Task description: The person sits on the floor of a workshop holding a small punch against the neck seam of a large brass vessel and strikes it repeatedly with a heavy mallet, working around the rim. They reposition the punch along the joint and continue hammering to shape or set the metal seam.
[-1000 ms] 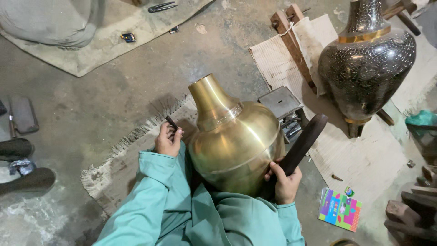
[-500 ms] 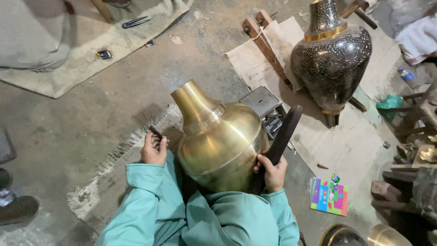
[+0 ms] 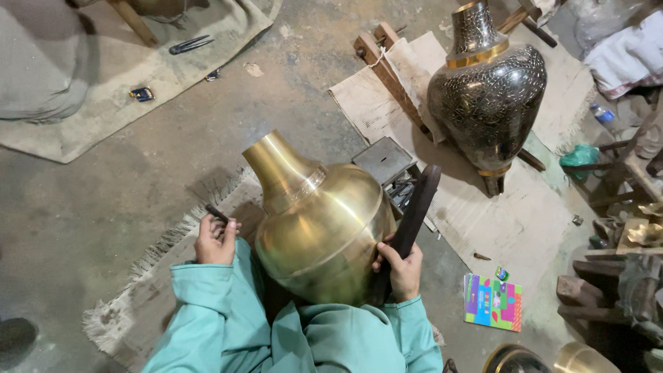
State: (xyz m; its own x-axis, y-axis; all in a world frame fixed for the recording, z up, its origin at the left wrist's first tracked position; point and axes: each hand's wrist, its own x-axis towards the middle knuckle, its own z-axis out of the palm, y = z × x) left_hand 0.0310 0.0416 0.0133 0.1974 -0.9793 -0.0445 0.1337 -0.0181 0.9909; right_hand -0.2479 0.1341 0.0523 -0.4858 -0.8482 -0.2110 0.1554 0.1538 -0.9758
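Our left hand (image 3: 215, 240) pinches a small dark metal tool (image 3: 217, 213), our right hand (image 3: 402, 268) grips a long dark wooden mallet (image 3: 412, 217) — the large polished brass vase (image 3: 319, 220) tilted in our lap could roll onto the concrete floor (image 3: 90, 200), unsteadied.

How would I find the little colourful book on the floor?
Start at the big brass vase in the person's lap. Look past the right hand to the pale mat's lower edge. The book lies flat there, the only bright, many-coloured thing among grey and brown.
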